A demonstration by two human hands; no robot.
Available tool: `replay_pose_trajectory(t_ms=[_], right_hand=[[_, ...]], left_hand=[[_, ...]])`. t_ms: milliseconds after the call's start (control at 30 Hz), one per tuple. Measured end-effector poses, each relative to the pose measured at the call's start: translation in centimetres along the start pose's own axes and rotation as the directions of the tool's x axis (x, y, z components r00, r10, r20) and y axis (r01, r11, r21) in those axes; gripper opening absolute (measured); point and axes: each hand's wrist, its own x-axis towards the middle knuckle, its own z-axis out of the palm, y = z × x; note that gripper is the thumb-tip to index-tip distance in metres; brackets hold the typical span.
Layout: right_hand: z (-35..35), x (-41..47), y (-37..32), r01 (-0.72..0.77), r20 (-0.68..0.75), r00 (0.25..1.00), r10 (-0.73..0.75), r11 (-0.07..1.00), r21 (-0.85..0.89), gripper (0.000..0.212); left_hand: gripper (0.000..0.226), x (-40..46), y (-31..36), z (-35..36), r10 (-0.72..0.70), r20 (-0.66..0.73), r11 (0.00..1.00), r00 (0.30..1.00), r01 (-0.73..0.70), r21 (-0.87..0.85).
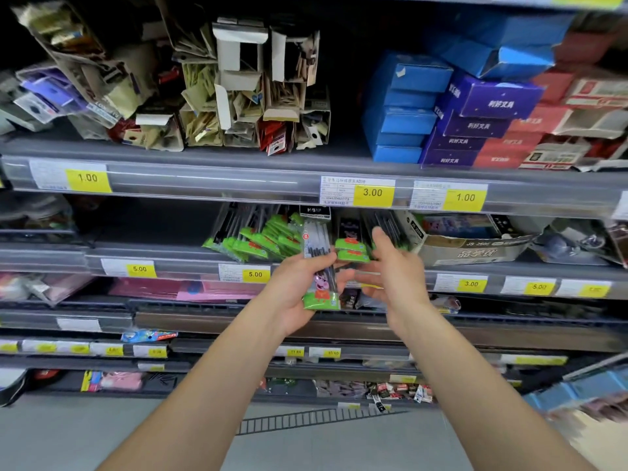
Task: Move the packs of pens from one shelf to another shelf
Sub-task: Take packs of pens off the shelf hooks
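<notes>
Gripping a pack of pens (319,263) upright in front of the second shelf (170,253), the left hand (299,287) has its fingers wrapped around the pack's lower half, the thumb lying across the front above the green, cartoon-printed foot of the packet. The pack's dark header card stands just under the price rail of the shelf above. The right hand (390,266) is held beside it, open and holding nothing, its fingers spread and reaching toward the pile of matching packs (261,243), whose green ends lie fanned along the front edge of that same shelf; whether the fingertips touch the nearest packs cannot be told. Right of the pile sits an open cardboard box (475,246). To the left of the pile the shelf is bare and dark. Yellow price tags (255,274) run along the shelf rails. On the top shelf stand torn brown cartons (210,96), with stacked blue boxes (401,110) and purple boxes (475,124) further right. Both forearms are bare and stretch up from the bottom of the view.
</notes>
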Motion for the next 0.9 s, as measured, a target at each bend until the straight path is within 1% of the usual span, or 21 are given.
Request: replay_pose_trajectory(t_ms=[33, 67, 167, 267, 333, 367, 433, 533, 600, 667, 733, 800, 867, 900], right_hand=[[0.4, 0.3, -0.4, -0.068, 0.037, 0.997, 0.066, 0.996, 0.052, 0.04], [0.8, 0.4, -0.7, -0.1, 0.048, 0.994, 0.096, 0.992, 0.075, 0.037], [1.4, 0.6, -0.9, -0.133, 0.039, 0.991, 0.131, 0.988, 0.074, 0.017], [0.3, -0.9, -1.2, -0.11, 0.016, 0.994, 0.109, 0.985, 0.133, 0.008], [-1.5, -3.0, -1.1, -0.035, 0.011, 0.999, 0.034, 0.991, 0.131, 0.007], [-2.6, -4.3, -0.9, 0.006, 0.036, 0.999, -0.01, 0.992, 0.123, 0.009], [-3.8, -7.0, -0.1, 0.043, 0.144, 0.988, -0.06, 0.993, 0.113, 0.014], [-2.9, -10.4, 1.5, 0.009, 0.347, 0.937, -0.045, 0.995, 0.104, 0.015], [-1.2, -11.4, 2.7, 0.03, 0.395, 0.917, -0.051, 0.998, 0.06, 0.016], [0.3, -11.5, 3.7, 0.107, 0.37, 0.923, -0.105, 0.994, 0.015, 0.013], [1.5, -11.0, 4.4, 0.243, 0.316, 0.926, -0.207, 0.967, -0.08, 0.007], [2.4, -10.7, 4.7, 0.368, 0.281, 0.91, -0.304, 0.906, -0.209, 0.004], [2.7, -10.8, 4.8, 0.459, 0.274, 0.881, -0.385, 0.835, -0.304, 0.021], [2.6, -11.0, 4.7, 0.483, 0.288, 0.87, -0.4, 0.81, -0.333, 0.024]], left_hand=[[0.03, -0.1, 0.0, -0.1, -0.008, 0.008, 1.0, 1.0, 0.008, 0.014], [0.031, -0.2, -0.1, -0.1, -0.018, 0.015, 0.999, 1.0, 0.017, 0.032], [0.033, -0.7, -0.1, -0.4, -0.036, 0.011, 0.996, 0.999, 0.035, 0.087], [0.034, -1.6, 0.3, -1.2, -0.012, -0.005, 0.995, 1.0, 0.013, 0.097], [0.038, -2.5, 0.4, -2.0, -0.006, -0.001, 0.998, 1.0, 0.006, 0.065], [0.04, -3.0, 0.4, -2.4, -0.01, 0.013, 0.999, 1.0, 0.01, 0.042], [0.048, -4.0, 0.1, -3.1, -0.023, 0.058, 1.0, 0.998, 0.024, -0.02], [0.068, -5.4, -0.5, -3.2, -0.036, 0.165, 0.997, 0.986, 0.047, -0.065], [0.071, -5.9, -0.9, -3.2, -0.041, 0.193, 0.994, 0.98, 0.06, -0.096], [0.072, -6.2, -1.1, -3.3, -0.007, 0.149, 0.989, 0.989, 0.028, -0.142], [0.066, -6.2, -1.3, -3.7, 0.033, 0.069, 0.986, 0.997, -0.021, -0.164], [0.046, -6.3, -1.4, -4.1, 0.075, 0.012, 0.987, 0.997, -0.072, -0.145], [0.029, -6.3, -1.5, -4.6, 0.121, -0.021, 0.98, 0.992, -0.123, -0.156], [0.021, -6.3, -1.4, -4.9, 0.134, -0.031, 0.969, 0.99, -0.138, -0.205]])
